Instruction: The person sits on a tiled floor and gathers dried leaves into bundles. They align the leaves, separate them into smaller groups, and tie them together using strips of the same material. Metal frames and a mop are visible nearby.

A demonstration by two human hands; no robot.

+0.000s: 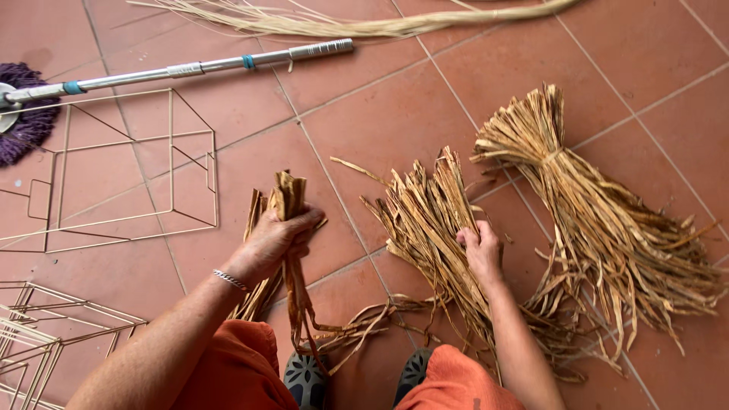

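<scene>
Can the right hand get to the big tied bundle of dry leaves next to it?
Probably yes. The right hand is on the middle bundle, and the big tied bundle lies just beside it on the floor, with nothing between them.

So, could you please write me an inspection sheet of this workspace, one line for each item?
Surface: terracotta tiled floor, bare between the things.
Job's things: loose pile of dried leaf strips; tied bundle of dried strips to its right; small bunch of strips.
Clutter: wire frame and more wire frames on the left; mop with purple head; long pale fibres at the top.
Grippers: left hand closed around the small bunch; right hand gripping strips in the loose pile.
Cables: nothing seen.
Surroundings: orange clothing and dark patterned shoes at the bottom edge.
</scene>
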